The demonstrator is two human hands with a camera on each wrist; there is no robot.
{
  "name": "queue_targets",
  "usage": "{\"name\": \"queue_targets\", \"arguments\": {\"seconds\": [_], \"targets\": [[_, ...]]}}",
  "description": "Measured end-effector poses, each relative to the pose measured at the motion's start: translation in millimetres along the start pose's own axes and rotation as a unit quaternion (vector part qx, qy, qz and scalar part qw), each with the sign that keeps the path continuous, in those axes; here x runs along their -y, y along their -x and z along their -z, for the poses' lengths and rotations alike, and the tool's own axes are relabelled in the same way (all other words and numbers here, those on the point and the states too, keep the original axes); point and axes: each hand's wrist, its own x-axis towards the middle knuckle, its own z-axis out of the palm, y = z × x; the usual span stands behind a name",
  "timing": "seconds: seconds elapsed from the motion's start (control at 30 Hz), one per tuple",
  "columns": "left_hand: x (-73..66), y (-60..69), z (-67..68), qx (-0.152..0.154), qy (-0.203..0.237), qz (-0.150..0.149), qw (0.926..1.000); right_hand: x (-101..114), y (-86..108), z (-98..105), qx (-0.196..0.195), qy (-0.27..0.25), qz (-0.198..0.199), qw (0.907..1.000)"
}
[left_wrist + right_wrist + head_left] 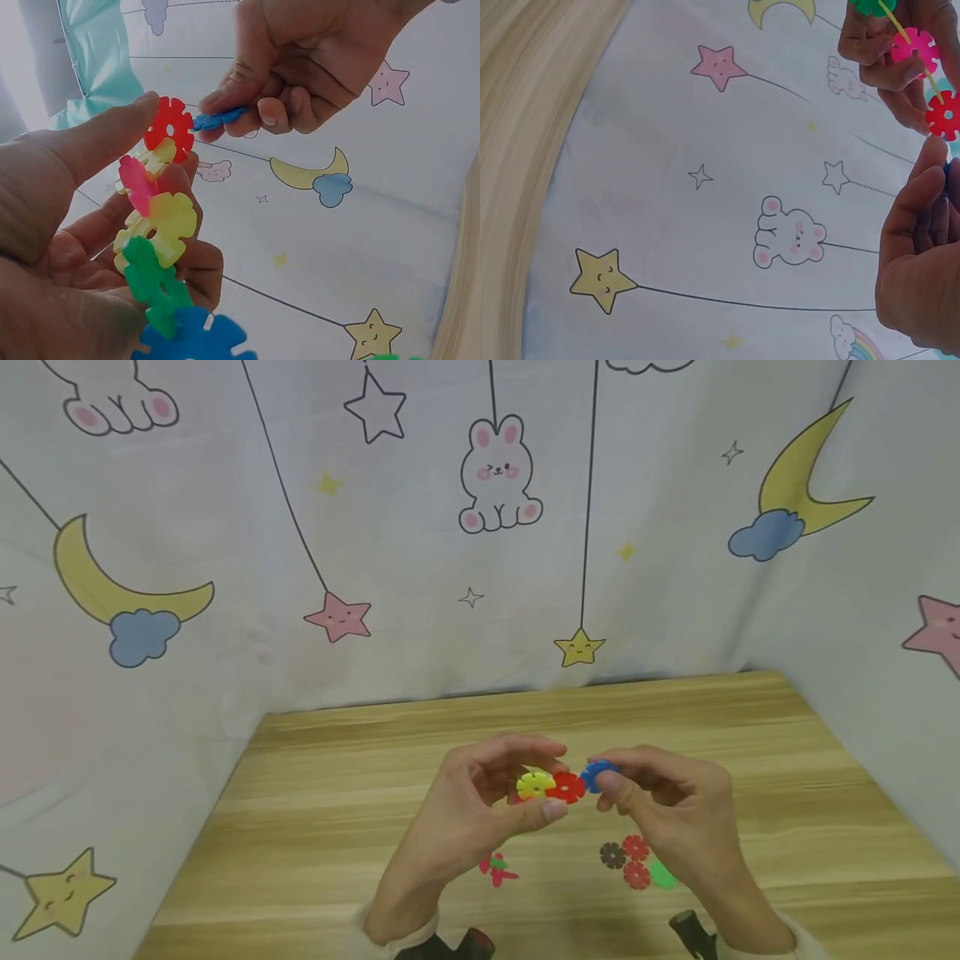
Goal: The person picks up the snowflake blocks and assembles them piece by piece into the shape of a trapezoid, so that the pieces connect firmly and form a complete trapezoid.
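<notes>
My left hand (480, 810) holds a chain of notched plastic discs, its thumb and fingers around the yellow disc (534, 785) and red disc (570, 787). In the left wrist view the chain runs from the red disc (170, 129) through yellow, a pink disc (138, 186), yellow and a green disc (156, 285) to a blue disc (196, 339). My right hand (678, 802) pinches another blue disc (598, 775) between thumb and fingers, its edge at the red disc's edge. Whether the two are joined, I cannot tell.
On the wooden table (315, 793) lie a brown disc (612, 856), two red discs (637, 875) and a green disc (663, 874), below my right hand. A pink and green joined piece (498, 867) lies below my left hand. A printed curtain (420, 543) stands behind the table.
</notes>
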Motion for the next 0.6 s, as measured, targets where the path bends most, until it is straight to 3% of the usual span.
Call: {"name": "queue_targets", "arguments": {"seconds": [0.13, 0.37, 0.6], "targets": [[-3.3, 0.7, 1.0, -0.014, -0.018, 0.003, 0.9997, 4, -0.9, -2, -0.003, -0.027, 0.007, 0.9996], [-3.5, 1.8, 3.9, -0.015, -0.039, -0.002, 0.9991, 7, -1.6, -5, 0.01, -0.004, -0.004, 0.9999], [-4.9, 2.5, 6.2, -0.012, -0.024, -0.002, 0.9996, 8, -4.5, -10, 0.029, -0.041, 0.013, 0.9986]]}}
